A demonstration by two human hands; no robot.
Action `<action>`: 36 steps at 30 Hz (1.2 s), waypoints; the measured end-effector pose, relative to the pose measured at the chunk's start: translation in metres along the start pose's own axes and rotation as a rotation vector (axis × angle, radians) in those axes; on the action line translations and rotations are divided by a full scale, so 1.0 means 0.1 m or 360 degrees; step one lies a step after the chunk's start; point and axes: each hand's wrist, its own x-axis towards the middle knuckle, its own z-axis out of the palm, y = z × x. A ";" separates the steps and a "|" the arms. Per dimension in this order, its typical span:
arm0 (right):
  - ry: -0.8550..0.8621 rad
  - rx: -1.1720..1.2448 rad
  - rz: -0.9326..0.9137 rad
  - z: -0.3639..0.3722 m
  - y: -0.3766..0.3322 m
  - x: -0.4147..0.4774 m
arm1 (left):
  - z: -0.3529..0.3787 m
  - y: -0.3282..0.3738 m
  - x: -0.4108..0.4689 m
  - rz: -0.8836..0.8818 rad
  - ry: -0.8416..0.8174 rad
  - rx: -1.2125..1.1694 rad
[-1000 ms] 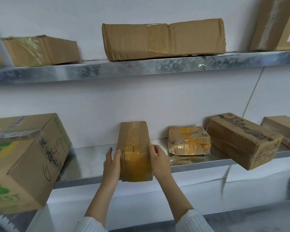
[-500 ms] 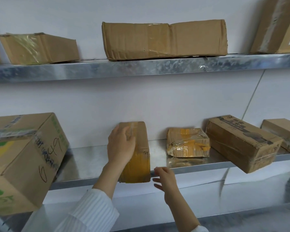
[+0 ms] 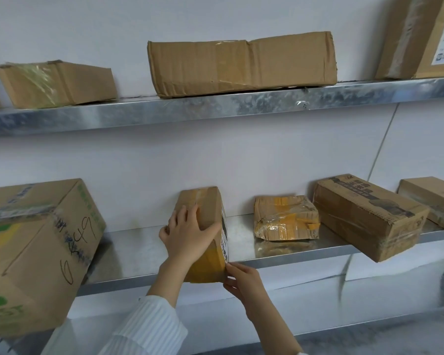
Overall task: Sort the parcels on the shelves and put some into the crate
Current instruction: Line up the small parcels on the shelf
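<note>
a narrow brown cardboard parcel wrapped in yellow tape [image 3: 207, 206] is stood at the front edge of the lower galvanised metal shelf [image 3: 280, 254], within easy reach. it is gripped across its top by the left hand [image 3: 187, 234], the fingers [image 3: 183, 216] spread and the thumb laid along the right edge, apparently to steady it. its near bottom corner is pinched by the fingers [image 3: 230, 267] of the right hand [image 3: 241, 280], probably so that the white label [image 3: 224, 234] on the side can be read. no crate is seen.
</note>
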 end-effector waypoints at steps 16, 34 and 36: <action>0.0072 -0.0127 -0.0558 -0.04 -0.30 -0.24 | -0.19 -0.44 -0.39 -0.0225 -0.0049 -0.1566; 0.0135 -0.0242 -0.0760 0.14 -0.30 -0.10 | 0.02 -0.65 -0.21 -0.0656 -0.0261 -0.1784; 0.0144 -0.0226 -0.0748 0.18 -0.29 -0.07 | 0.03 -0.68 -0.18 -0.0670 -0.0297 -0.1791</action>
